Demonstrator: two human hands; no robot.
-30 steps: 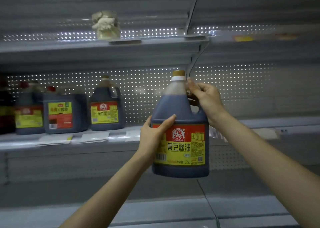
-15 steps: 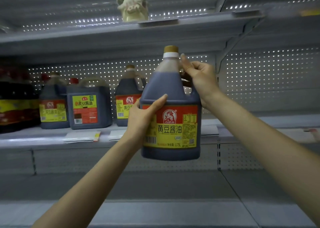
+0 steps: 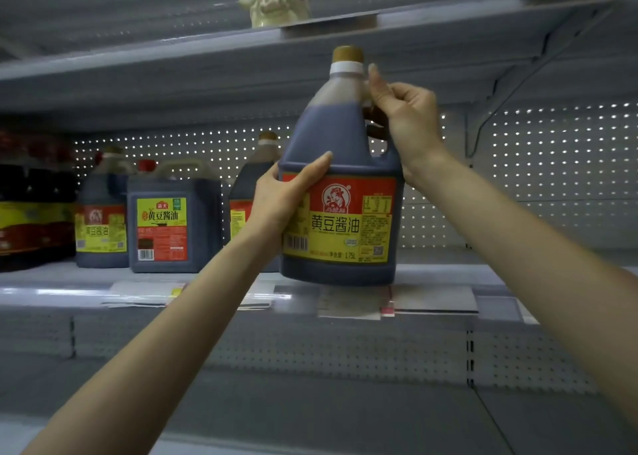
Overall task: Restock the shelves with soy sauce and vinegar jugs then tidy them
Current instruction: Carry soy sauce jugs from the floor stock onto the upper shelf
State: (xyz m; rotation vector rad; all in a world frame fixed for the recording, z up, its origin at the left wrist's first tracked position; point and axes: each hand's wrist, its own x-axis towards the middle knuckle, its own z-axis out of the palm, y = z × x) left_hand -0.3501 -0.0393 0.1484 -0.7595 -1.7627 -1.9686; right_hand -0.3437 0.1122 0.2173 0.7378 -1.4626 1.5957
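- Two bare forearms reach up from the lower corners toward the middle shelf point(image 3: 51, 283).
- The left hand point(image 3: 286, 195) clasps the left side of the soy sauce jug point(image 3: 345, 143). Its thumb lies across the front just above the red-and-yellow label, and its other fingers wrap round the side, out of sight.
- The right hand point(image 3: 409, 123) is curled round the jug's handle at the upper right, with one finger raised beside the white collar under the brown cap.
- The jug is upright, with its label facing the camera. Its base is level with the shelf's front edge, right of the middle. Whether it rests on the shelf cannot be told.
- Price tags point(image 3: 348, 304) hang along that front edge, one directly below the jug's base.
- Further back, toward the left end, stand a round-shouldered jug point(image 3: 100, 226) and a square jug point(image 3: 165, 223), side by side. A third jug point(image 3: 257, 175) is partly hidden behind the left hand.
- Dark bottles point(image 3: 31, 209) fill the far left end, blurred.
- A perforated back panel point(image 3: 552, 164) closes the rear.
- On the upper shelf point(image 3: 172, 61), near its front edge, sits a pale pig figurine point(image 3: 272, 0).
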